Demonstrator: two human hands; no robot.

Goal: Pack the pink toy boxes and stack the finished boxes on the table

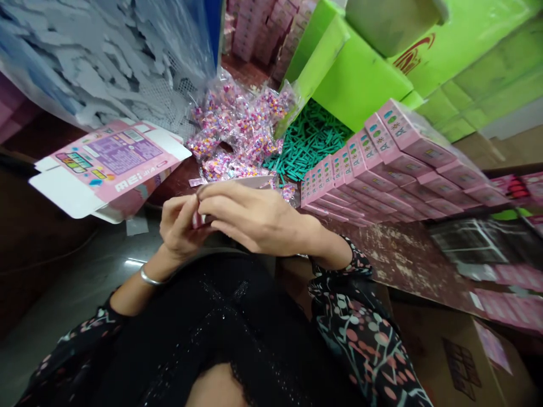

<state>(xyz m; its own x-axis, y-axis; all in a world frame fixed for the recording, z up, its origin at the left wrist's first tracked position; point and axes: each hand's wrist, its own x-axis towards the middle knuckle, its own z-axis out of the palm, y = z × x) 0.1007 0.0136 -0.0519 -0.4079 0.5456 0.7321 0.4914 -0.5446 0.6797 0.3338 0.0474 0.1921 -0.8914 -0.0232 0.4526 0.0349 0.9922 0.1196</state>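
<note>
Now: pink box (197, 220) between my left hand (182, 223) and right hand (258, 217), fingers of both curled in, gripping; mostly covered, so direction and long axis unclear.

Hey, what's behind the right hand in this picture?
Beyond the right hand, clear packets of colorful bits, green sticks and part of a pale strip show. The hand covers whatever lies directly behind it.
</note>
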